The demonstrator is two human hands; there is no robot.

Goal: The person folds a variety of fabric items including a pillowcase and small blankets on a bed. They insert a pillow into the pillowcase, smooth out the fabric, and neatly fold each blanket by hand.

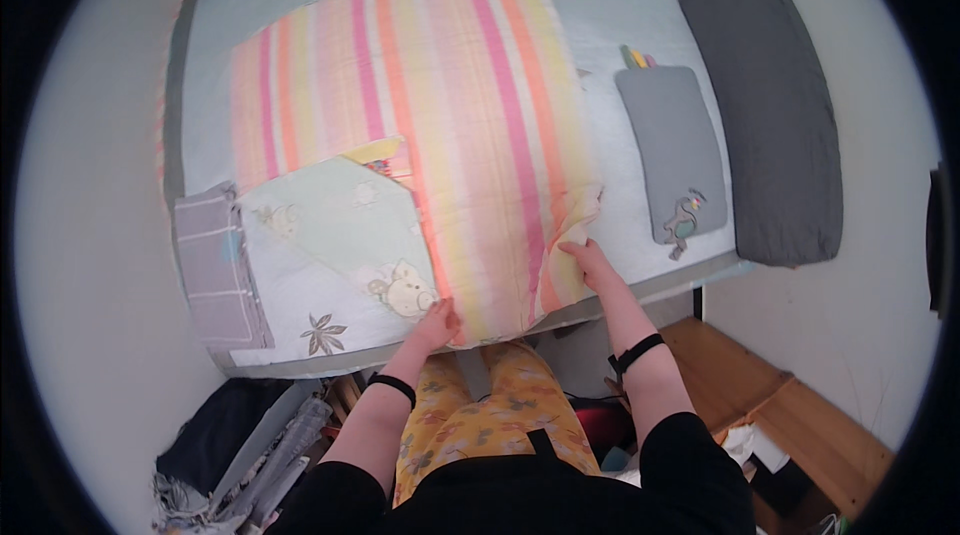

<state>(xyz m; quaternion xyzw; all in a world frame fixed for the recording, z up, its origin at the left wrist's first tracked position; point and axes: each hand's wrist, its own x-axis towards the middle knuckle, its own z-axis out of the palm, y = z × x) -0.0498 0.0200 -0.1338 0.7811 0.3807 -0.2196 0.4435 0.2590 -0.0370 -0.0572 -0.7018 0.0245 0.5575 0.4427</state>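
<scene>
A quilt with pink, orange and yellow stripes lies spread on a bed, its lower left part folded back to show a pale green side with a cartoon animal. At the quilt's near edge, my left hand rests on the border between stripes and folded part; whether its fingers pinch the cloth is unclear. My right hand holds the near right corner, which is bunched and lifted a little off the sheet. Near the fold's upper tip, a small colourful patch shows.
A grey pillow with an animal figure lies right of the quilt. Beyond it stands a dark grey bolster by the wall. Folded purple checked cloth lies at left. Bags and cloths fill the floor at left; a wooden board is at right.
</scene>
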